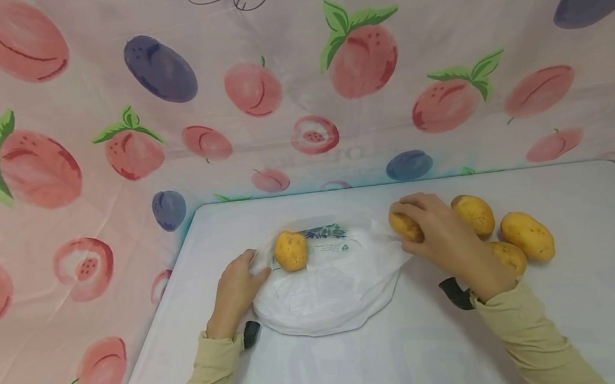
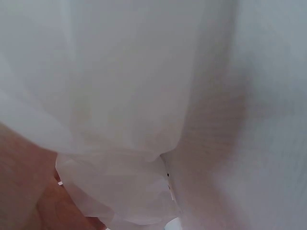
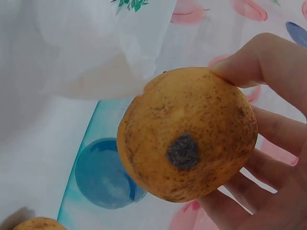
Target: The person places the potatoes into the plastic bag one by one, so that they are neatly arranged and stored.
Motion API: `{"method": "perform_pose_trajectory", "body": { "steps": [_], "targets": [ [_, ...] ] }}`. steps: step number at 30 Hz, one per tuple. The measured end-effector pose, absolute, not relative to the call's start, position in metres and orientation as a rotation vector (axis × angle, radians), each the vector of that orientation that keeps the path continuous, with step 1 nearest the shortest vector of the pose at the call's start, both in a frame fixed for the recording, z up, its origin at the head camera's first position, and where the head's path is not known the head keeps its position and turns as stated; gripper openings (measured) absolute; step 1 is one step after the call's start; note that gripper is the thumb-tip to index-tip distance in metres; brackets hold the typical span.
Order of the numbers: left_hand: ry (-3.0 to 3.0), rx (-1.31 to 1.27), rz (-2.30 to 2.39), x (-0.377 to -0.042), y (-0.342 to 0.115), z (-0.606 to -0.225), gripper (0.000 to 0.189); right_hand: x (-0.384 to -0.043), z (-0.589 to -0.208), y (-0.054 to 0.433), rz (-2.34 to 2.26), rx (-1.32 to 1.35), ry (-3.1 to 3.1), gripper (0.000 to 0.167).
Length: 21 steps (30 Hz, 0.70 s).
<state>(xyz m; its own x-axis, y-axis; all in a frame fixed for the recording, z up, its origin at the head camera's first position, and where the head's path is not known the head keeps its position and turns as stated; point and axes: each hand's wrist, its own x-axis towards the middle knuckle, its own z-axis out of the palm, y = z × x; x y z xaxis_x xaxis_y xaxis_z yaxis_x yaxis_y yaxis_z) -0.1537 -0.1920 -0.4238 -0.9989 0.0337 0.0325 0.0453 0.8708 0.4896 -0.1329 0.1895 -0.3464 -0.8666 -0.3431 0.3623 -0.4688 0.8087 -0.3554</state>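
Note:
A white, partly see-through plastic bag (image 1: 331, 300) with green print lies on the table. One yellow potato (image 1: 291, 251) is at its upper left part; whether it is inside or on top, I cannot tell. My left hand (image 1: 235, 289) grips the bag's left edge, thumb over the plastic. Close up in the left wrist view, the plastic (image 2: 124, 86) hides most of the fingers. My right hand (image 1: 447, 244) holds another potato (image 3: 187, 134) between thumb and fingers at the bag's right edge. A dark patch marks this potato's skin.
Right of the right hand lie three more potatoes: one at the back (image 1: 473, 215), one farther right (image 1: 527, 236) and one partly behind the wrist (image 1: 507, 258). Behind the white table (image 1: 362, 366) hangs a pink fruit-print cloth (image 1: 285, 33), which also runs along the left side.

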Motion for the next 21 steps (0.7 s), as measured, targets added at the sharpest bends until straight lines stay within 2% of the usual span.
{"method": "perform_pose_trajectory", "body": {
  "steps": [21],
  "targets": [
    [-3.025,-0.053,-0.789,-0.153,-0.192,-0.422,0.056,-0.133,-0.354,0.157,0.675,0.736,-2.687,0.043]
  ]
}}
